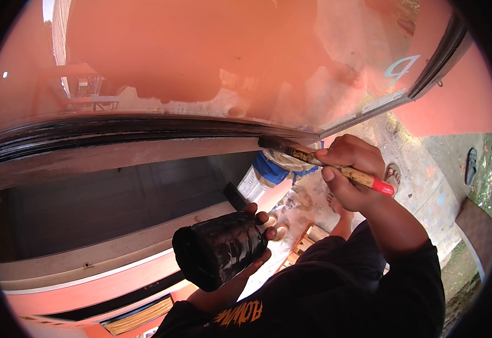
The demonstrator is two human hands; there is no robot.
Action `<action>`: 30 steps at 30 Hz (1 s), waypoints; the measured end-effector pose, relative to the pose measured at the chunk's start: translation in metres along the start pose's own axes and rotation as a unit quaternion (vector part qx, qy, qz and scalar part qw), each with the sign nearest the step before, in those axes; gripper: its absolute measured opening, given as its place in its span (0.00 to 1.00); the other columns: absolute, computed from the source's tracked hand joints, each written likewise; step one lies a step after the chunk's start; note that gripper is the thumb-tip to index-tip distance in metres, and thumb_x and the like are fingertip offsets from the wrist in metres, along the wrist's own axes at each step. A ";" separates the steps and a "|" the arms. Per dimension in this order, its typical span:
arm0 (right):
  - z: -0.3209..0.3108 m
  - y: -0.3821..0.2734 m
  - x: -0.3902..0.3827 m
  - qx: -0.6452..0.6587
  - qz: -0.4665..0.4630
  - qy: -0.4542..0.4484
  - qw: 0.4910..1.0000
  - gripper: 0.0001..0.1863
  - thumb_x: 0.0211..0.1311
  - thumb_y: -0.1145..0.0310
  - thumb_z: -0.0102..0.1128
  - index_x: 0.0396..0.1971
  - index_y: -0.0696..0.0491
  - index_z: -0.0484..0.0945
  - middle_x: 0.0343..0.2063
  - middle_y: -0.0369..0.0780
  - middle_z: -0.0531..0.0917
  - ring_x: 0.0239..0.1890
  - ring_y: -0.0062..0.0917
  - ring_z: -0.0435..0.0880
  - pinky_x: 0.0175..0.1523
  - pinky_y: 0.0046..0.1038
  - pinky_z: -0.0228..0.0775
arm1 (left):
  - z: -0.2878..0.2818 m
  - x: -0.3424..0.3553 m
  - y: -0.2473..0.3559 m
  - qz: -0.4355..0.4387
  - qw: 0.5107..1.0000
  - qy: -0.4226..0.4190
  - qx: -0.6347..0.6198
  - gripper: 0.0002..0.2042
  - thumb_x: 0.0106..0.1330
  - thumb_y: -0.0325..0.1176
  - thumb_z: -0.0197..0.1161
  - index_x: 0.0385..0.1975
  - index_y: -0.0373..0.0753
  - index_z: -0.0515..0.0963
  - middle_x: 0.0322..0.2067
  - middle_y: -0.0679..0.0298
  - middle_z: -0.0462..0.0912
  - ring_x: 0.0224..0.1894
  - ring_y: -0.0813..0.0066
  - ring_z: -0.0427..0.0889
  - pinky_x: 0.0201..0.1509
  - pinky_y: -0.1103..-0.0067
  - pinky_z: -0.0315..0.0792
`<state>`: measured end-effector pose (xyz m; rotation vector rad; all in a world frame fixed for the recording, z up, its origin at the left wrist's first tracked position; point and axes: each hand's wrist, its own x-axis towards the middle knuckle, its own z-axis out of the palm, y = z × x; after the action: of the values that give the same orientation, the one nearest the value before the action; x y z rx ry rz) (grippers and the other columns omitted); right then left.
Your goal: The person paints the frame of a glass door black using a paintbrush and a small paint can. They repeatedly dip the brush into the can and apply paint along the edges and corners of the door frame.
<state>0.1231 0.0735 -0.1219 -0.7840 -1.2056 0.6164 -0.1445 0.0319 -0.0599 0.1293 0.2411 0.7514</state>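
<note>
My left hand (260, 231) is closed round a black-coated cylindrical container (212, 253), held below a dark wooden trim (116, 129) that runs along a glossy, reflective pink panel (189, 56). A paintbrush (274, 145) with a bamboo-coloured, red-tipped handle is gripped in my right hand (350, 166). Its dark bristles are at the trim, near the trim's corner on the right; whether they touch it I cannot tell. The trim is dark and shiny on the left and duller brown toward the right.
Below the trim is a dark recessed opening (99, 208) with a pale ledge (77, 265). A blue-and-beige bundle (271, 169) lies beyond the brush. A wooden item (299, 248) is beside my legs. My sandalled feet stand on concrete (426, 180); a loose sandal (471, 166) lies at right.
</note>
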 end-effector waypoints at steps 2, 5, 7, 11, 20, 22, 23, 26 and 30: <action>0.001 -0.005 0.007 0.026 -0.028 0.016 0.999 0.10 0.56 0.74 0.62 0.38 0.59 0.80 0.24 0.42 0.80 0.23 0.26 0.79 0.29 0.25 0.69 | 0.000 0.000 -0.001 -0.002 1.000 0.003 0.001 0.41 0.61 0.52 0.62 0.69 0.40 0.51 0.64 0.53 0.57 0.63 0.53 0.60 0.43 0.64 0.79; 0.015 -0.010 0.030 0.055 -0.091 0.051 0.993 0.11 0.52 0.75 0.65 0.38 0.59 0.82 0.23 0.41 0.80 0.22 0.25 0.77 0.27 0.24 0.68 | 0.001 0.001 -0.003 -0.005 1.000 0.008 -0.005 0.41 0.61 0.52 0.63 0.69 0.40 0.51 0.64 0.53 0.57 0.63 0.52 0.60 0.43 0.63 0.79; 0.020 -0.010 0.035 0.065 -0.104 0.068 0.990 0.12 0.50 0.75 0.66 0.37 0.59 0.83 0.22 0.40 0.80 0.20 0.24 0.76 0.25 0.24 0.66 | 0.001 0.002 -0.003 -0.009 1.000 0.006 -0.011 0.41 0.61 0.52 0.63 0.69 0.40 0.51 0.64 0.53 0.57 0.63 0.52 0.60 0.43 0.63 0.79; 0.018 0.003 0.022 0.060 -0.038 0.045 0.997 0.10 0.51 0.75 0.66 0.36 0.59 0.83 0.20 0.39 0.79 0.20 0.23 0.75 0.24 0.24 0.65 | 0.002 0.002 -0.004 -0.012 1.000 0.000 -0.015 0.41 0.61 0.53 0.62 0.69 0.40 0.51 0.64 0.53 0.57 0.63 0.52 0.60 0.43 0.63 0.79; -0.001 -0.002 0.025 0.076 -0.034 0.016 0.996 0.11 0.55 0.74 0.62 0.39 0.61 0.80 0.25 0.42 0.79 0.25 0.25 0.77 0.30 0.24 0.67 | 0.004 0.008 -0.007 -0.016 1.000 0.005 0.001 0.39 0.64 0.47 0.62 0.70 0.39 0.52 0.64 0.53 0.59 0.63 0.52 0.59 0.40 0.68 0.81; 0.007 -0.006 0.036 0.104 -0.062 0.009 0.993 0.12 0.56 0.74 0.62 0.40 0.60 0.80 0.26 0.42 0.80 0.25 0.25 0.77 0.31 0.24 0.67 | 0.007 0.008 -0.007 -0.013 1.000 0.014 0.010 0.39 0.64 0.47 0.62 0.70 0.39 0.51 0.64 0.53 0.58 0.63 0.52 0.59 0.41 0.68 0.81; 0.010 -0.004 0.036 0.110 -0.053 0.023 0.992 0.11 0.55 0.74 0.63 0.39 0.59 0.81 0.24 0.41 0.80 0.24 0.24 0.77 0.30 0.24 0.67 | 0.007 0.007 -0.007 -0.013 1.000 0.012 0.012 0.39 0.64 0.47 0.61 0.70 0.39 0.51 0.64 0.53 0.58 0.63 0.52 0.59 0.41 0.68 0.81; 0.016 0.008 0.027 0.101 -0.017 0.026 0.994 0.11 0.53 0.75 0.64 0.37 0.59 0.82 0.22 0.40 0.79 0.22 0.24 0.77 0.28 0.24 0.66 | 0.008 0.007 -0.006 -0.014 1.000 0.009 0.016 0.38 0.65 0.48 0.60 0.70 0.40 0.51 0.64 0.53 0.58 0.63 0.52 0.60 0.41 0.67 0.81; -0.003 0.027 -0.003 0.037 0.047 -0.010 0.998 0.11 0.53 0.76 0.63 0.37 0.59 0.82 0.22 0.39 0.79 0.22 0.23 0.76 0.28 0.24 0.65 | 0.000 0.006 -0.006 -0.015 1.000 -0.001 -0.001 0.38 0.65 0.48 0.60 0.70 0.40 0.51 0.64 0.53 0.58 0.62 0.52 0.60 0.40 0.67 0.81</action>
<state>0.1252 0.0868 -0.1456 -0.7775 -1.1623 0.7437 -0.1365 0.0316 -0.0617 0.1253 0.2397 0.7216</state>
